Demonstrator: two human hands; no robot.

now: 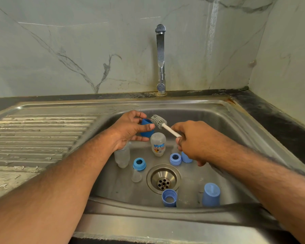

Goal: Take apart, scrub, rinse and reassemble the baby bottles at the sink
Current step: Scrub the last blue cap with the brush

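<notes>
While the left hand (130, 128) grips a dark blue bottle cap (146, 128) over the sink basin (218, 155), the right hand (195, 140) pinches the white handle of a grey silicone bottle brush (159, 121), its bristle head touching the cap's open rim. Water does not appear to run from the tap (160, 59) beyond both hands. Below the left hand lies a clear bottle (121, 156); between the hands stands a printed bottle (158, 144), neck down. Just under the right hand sit a pale blue collar ring (175, 159) and a pale blue piece partly hidden by its fingers. Nearer the person lie another ring (139, 163) with a teat (136, 176), a threaded ring (169, 198) and a pale cap (211, 194) around the drain (163, 179).

The step looks like scrubbing the cap. To do it well, seat the bristles fully inside and twist, turning the cap against the brush so the closed end gets reached.
</notes>
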